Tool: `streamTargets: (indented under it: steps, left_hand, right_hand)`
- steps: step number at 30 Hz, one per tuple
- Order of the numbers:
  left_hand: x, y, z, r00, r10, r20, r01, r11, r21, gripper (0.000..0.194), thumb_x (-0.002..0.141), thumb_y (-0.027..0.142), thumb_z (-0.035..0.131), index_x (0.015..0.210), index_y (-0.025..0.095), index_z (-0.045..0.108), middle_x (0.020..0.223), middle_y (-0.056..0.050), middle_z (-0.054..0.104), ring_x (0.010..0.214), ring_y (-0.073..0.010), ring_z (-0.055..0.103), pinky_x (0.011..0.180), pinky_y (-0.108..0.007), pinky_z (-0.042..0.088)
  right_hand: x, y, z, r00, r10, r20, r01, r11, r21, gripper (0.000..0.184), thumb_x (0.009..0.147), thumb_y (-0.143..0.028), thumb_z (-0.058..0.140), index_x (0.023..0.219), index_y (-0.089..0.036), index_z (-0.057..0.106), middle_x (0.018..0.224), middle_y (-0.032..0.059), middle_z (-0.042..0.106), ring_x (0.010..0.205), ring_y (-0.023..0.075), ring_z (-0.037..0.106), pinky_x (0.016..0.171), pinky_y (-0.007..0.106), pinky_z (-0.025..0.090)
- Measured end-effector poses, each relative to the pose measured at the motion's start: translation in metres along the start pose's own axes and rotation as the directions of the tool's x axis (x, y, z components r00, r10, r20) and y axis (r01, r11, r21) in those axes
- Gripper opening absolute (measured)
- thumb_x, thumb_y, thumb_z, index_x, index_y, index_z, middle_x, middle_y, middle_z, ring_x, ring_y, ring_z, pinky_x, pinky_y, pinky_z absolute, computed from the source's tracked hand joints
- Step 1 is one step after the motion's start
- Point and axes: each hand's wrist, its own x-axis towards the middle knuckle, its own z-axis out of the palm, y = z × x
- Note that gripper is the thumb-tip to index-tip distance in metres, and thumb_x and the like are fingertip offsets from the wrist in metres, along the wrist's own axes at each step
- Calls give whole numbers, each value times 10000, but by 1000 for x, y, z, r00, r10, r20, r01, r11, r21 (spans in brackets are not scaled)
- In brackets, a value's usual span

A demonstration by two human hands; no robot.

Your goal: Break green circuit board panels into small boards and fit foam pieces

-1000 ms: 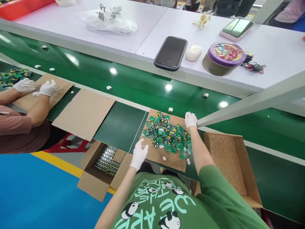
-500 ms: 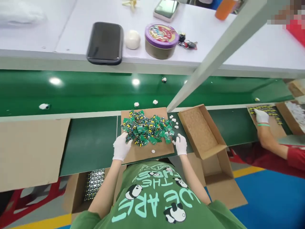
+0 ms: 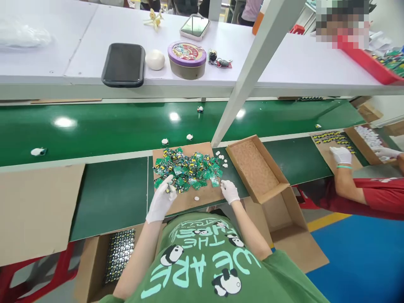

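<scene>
A pile of small green circuit boards (image 3: pixel 186 168) lies on a cardboard sheet (image 3: pixel 206 195) at the near edge of the green work surface. My left hand (image 3: pixel 160 201), in a white glove, is at the pile's near left corner with its fingers pinched on one small board. My right hand (image 3: pixel 229 191), also gloved, rests at the pile's near right corner with fingers curled; what it holds, if anything, is too small to make out. A few small white parts (image 3: pixel 221 156) lie beside the pile.
An open cardboard box (image 3: pixel 256 167) sits right of the sheet. A box of finished parts (image 3: pixel 119 252) stands below left. The green conveyor (image 3: pixel 94 126) carries scattered white pieces. A phone (image 3: pixel 123 65), a tin (image 3: pixel 187 59) and keys are on the white shelf. A co-worker's gloved hand (image 3: pixel 341 155) works at right.
The view swung right, bringing the co-worker on the right into sight. My right hand came back from the pile's far edge to its near right corner; my left hand closed on a board.
</scene>
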Motion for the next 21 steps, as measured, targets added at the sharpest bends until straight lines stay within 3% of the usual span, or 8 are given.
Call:
streamTargets:
  steps: [2,5,10,13,16,19,21]
  left_hand:
    - [-9,-10,5,998,-51,25,53,996,-70,304,755,276,735,1008,124,661,650,-13,623,428,-49,414,371,-142,315]
    - [-17,-23,10,997,-70,29,73,991,-111,195,790,251,714,936,132,662,840,-53,681,401,-7,355,351,-125,278]
    - [-25,-36,19,998,-28,51,29,999,-29,310,796,235,728,1084,159,643,958,-88,690,427,2,358,387,-123,294]
    - [-28,-39,31,997,-35,63,34,999,20,327,789,262,740,1083,148,651,955,-92,690,424,7,343,384,-125,271]
    - [-31,-39,43,997,-26,77,21,998,64,314,806,284,724,1079,144,661,924,-80,682,421,9,331,383,-129,251]
    - [-35,-38,51,996,-19,83,12,996,92,311,814,292,716,1087,151,666,906,-67,670,430,10,324,393,-132,249]
    - [-38,-37,54,997,-22,78,14,995,102,315,810,293,721,1088,154,668,907,-67,669,440,7,325,401,-136,255]
  right_hand:
    - [0,-9,-2,1000,23,-3,-22,995,99,273,761,-241,597,1015,-197,686,995,84,669,938,207,592,935,389,449]
    - [-6,-31,-10,998,29,49,-42,956,291,392,812,-381,543,1124,-157,618,862,64,661,739,170,601,746,363,517]
    - [-27,-85,-36,977,-83,198,-42,831,555,404,752,-469,657,1004,-155,635,731,33,639,642,147,586,565,277,474]
    - [-37,-119,-52,960,-154,235,-31,774,632,329,775,-440,672,969,-174,660,706,19,614,638,133,557,566,265,458]
    - [-45,-146,-65,923,-262,280,-15,707,707,340,804,-373,671,1098,-203,652,878,37,632,726,122,540,677,282,484]
    - [-52,-163,-74,883,-362,299,22,668,744,405,754,-270,727,1148,-222,644,950,33,626,815,121,533,772,279,480]
    - [-56,-169,-77,879,-380,288,49,673,738,399,733,-250,741,1123,-221,660,936,31,634,802,119,539,739,263,484]
